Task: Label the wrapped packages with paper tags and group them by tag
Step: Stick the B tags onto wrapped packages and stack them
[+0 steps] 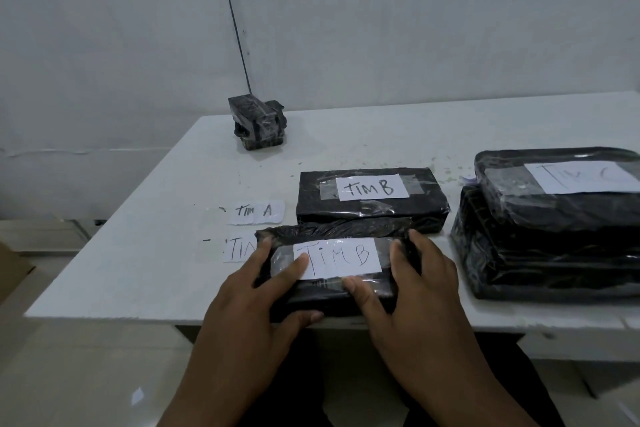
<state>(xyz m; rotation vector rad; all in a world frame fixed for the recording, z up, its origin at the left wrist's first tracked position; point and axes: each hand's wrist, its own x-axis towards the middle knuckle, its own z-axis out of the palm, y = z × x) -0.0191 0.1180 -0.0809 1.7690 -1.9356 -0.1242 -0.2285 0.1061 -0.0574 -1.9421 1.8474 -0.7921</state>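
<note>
Both hands, left (266, 282) and right (414, 282), grip the package (332, 291) at the table's (138, 270) front edge, fingers curled around its ends, thumbs pressing its tag (337, 258).

Dim, flat indoor light; soft shadows under the hands (faint glare on plastic wrap), slight blur, wide-angle bending at edges.

Bare packing room: white table (346, 135), wrapped packages (370, 199)

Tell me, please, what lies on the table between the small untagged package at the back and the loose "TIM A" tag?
Nothing: the head view shows only bare table between the small package and the "TIM A" tag.
</note>
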